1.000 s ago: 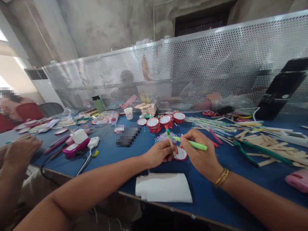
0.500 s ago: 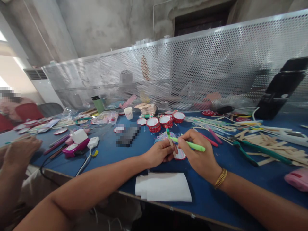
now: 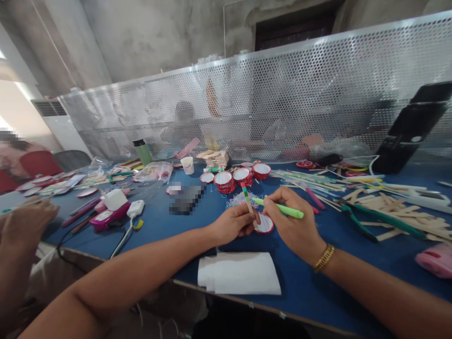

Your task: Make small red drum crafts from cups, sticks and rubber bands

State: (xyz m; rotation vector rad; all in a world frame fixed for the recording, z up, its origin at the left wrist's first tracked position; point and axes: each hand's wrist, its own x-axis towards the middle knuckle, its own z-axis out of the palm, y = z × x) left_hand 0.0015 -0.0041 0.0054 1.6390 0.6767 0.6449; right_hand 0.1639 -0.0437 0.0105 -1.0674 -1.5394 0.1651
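Note:
Between the fingers of my left hand (image 3: 233, 222) stands a flat wooden craft stick (image 3: 248, 202), its upper end coloured red and green. My right hand (image 3: 290, 221) grips a light green marker (image 3: 287, 210), its tip close to the stick's coloured part. Just behind my left fingers lies a small round red-rimmed disc (image 3: 264, 223) with a pale striped top, partly covered by the hand. A tangle of thin pastel loops (image 3: 235, 200) lies beyond the stick. In front of my hands is a folded white cloth or paper (image 3: 240, 274) at the table edge.
Several red-rimmed drums (image 3: 223, 181) stand beyond my hands. Green-handled pliers (image 3: 384, 219) and loose craft sticks (image 3: 411, 212) lie at right. At left are a magenta glue gun (image 3: 110, 215), a white plug (image 3: 135, 208) and another person's hand (image 3: 31, 219). A perforated metal screen (image 3: 158, 108) closes the back.
The green marker has drawn slightly away from the stick to the right. The stick shows more green near its red tip. My left hand stays in place.

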